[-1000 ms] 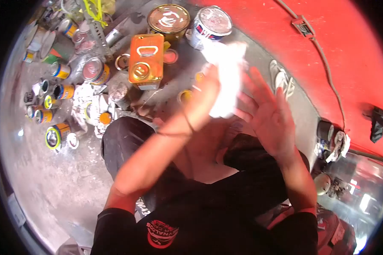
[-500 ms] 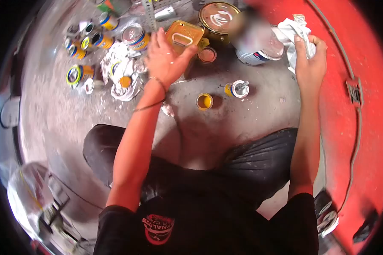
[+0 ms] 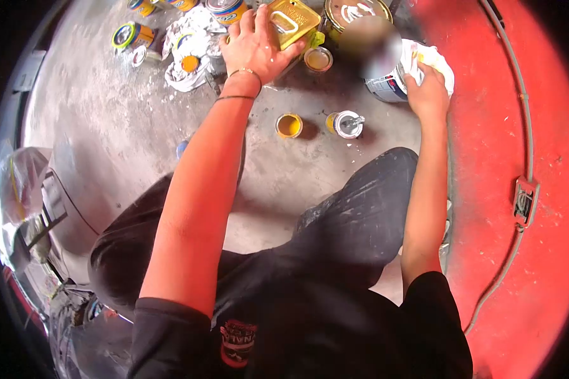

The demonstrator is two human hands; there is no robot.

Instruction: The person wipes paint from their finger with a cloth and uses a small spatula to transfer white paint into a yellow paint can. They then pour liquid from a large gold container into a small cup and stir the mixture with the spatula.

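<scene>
My left hand (image 3: 256, 50) lies with fingers stretched out against the left side of a yellow rectangular tin (image 3: 294, 22) with a handle on top. Nothing is gripped in it. A white rag (image 3: 447, 66) is bunched in my right hand (image 3: 428, 91), at the right side of a large white-and-blue paint can (image 3: 385, 88). A blurred patch hides part of that can's top. Nearer to me stand two small open cans: one with yellow paint (image 3: 289, 126), and one with grey content (image 3: 348, 125) and something sticking out of it.
Paint-smeared white rags (image 3: 193, 47) lie left of my left hand, with an orange-topped container (image 3: 190, 64) among them. Several paint cans (image 3: 133, 36) stand beyond. A round gold tin (image 3: 358, 9) is at the back. Along the red floor (image 3: 487, 126) at the right runs a cable (image 3: 528, 139).
My right hand has brought the rag leftward against the large can. My left hand stays beside the yellow tin. The camera view has shifted, and my right knee stands higher.
</scene>
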